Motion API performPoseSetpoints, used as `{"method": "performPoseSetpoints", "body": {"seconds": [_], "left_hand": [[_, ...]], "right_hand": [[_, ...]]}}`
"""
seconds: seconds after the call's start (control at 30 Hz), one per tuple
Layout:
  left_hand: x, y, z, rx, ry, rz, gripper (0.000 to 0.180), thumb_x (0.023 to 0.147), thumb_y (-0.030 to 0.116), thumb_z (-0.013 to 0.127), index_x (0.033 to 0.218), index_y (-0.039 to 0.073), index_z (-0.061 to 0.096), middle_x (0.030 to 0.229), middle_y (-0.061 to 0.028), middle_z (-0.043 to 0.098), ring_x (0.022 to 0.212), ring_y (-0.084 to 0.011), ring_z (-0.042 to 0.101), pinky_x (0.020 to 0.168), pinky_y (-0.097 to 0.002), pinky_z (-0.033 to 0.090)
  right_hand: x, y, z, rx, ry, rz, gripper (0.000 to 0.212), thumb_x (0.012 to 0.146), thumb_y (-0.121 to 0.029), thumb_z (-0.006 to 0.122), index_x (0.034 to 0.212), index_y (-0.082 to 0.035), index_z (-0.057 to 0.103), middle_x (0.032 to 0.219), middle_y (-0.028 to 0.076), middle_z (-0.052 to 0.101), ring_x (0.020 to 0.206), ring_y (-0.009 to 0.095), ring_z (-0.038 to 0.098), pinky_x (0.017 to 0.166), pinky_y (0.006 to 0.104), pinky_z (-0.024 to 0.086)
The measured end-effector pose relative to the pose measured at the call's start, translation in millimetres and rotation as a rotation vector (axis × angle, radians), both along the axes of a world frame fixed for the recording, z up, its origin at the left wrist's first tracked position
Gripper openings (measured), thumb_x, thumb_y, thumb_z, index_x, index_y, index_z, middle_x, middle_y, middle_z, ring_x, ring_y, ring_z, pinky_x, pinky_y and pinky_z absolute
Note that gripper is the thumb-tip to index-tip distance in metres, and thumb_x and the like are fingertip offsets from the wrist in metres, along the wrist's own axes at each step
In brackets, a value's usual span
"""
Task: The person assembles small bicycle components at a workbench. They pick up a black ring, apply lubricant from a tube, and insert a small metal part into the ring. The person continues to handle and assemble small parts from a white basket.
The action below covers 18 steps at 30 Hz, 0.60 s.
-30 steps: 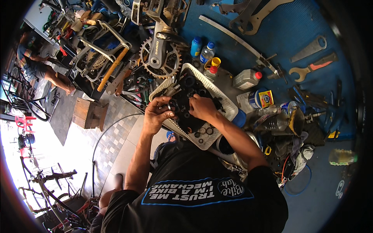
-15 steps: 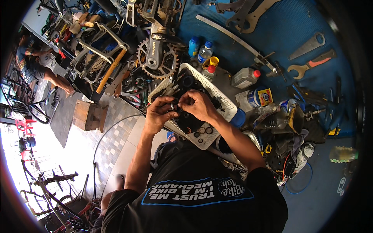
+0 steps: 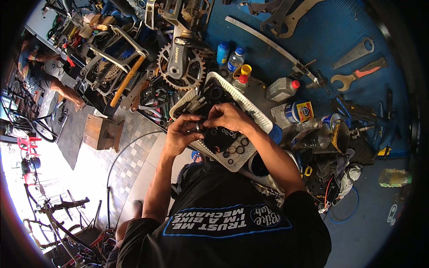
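Over a white plastic basket (image 3: 265,124), my left hand (image 3: 178,136) pinches a small metal ring (image 3: 198,127), perhaps a bearing, between thumb and fingers. My right hand (image 3: 229,119) is closed in a pinch right beside the ring. Whether its fingertips grip the ring or something tiny is too small to tell. Under both hands the basket holds dark parts and several black rings (image 3: 240,149), some lying at its near end. A crank with a toothed chainring (image 3: 175,69) stands just beyond the basket.
Right of the basket stand a blue bottle (image 3: 223,52), a clear bottle (image 3: 236,59), a grey red-capped bottle (image 3: 283,89) and a tub (image 3: 298,111). Wrenches (image 3: 359,75) hang on the blue panel. At left are a wooden block (image 3: 102,133), a frame part (image 3: 117,58) and another person (image 3: 44,73).
Both hands have shifted slightly left, still close together around the ring. More small parts in the basket now show below my right hand.
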State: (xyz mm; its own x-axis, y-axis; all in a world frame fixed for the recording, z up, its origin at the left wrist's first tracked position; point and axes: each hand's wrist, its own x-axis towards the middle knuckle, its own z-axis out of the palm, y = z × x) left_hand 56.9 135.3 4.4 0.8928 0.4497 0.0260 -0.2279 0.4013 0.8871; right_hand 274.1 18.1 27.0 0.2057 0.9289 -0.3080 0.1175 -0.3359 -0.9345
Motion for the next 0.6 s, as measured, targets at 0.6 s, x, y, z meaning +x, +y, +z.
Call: {"method": "performPoseSetpoints", "body": {"seconds": [0.6], "left_hand": [[-27,17,-22,-0.192,-0.087,0.175,0.055,0.086,-0.012,0.075,0.136,0.005,0.057,0.125,-0.0103,0.067,0.109,-0.0235,0.072,0.086,-0.042,0.068]], "right_hand": [[45,-75,29,0.256,-0.532,-0.503,0.018,0.094,-0.018,0.077,0.1,-0.002,0.072,0.088,0.009,0.074,0.077,0.019,0.068,0.071,0.0353,0.054]]}}
